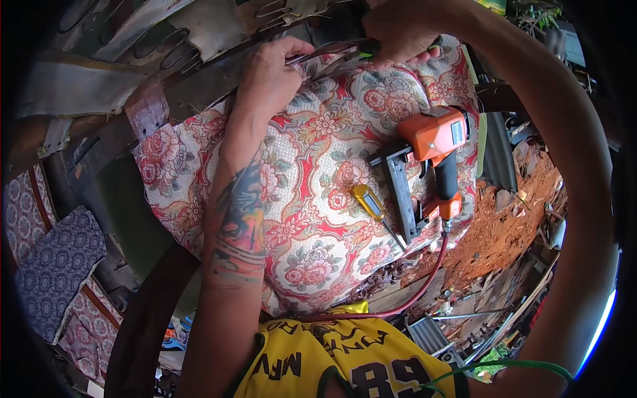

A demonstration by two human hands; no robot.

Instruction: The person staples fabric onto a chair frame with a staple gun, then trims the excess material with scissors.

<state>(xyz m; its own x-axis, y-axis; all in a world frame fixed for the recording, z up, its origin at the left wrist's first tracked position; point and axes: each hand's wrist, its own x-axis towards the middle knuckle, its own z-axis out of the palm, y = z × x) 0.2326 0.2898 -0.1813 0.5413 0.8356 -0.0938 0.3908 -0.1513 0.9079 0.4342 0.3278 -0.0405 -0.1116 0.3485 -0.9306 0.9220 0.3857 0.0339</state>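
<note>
Left hand [269, 69] is lying at upper centre, fingers curling over and pinching the top edge of the fabric [318, 172]. Right hand [398, 30] is sitting just beside it at the top of the frame, clenched at the same edge; what it is gripping is hidden. That edge is running from middle left up toward upper right, the left hand nearer its midpoint. Below the hands, on the fabric, the stapler [434, 136] is lying right of centre, its hose [428, 275] trailing downward. The screwdriver [367, 201] is lying just beside it, tip pointing lower right. Springs [166, 50] are showing upper left, beyond the edge.
</note>
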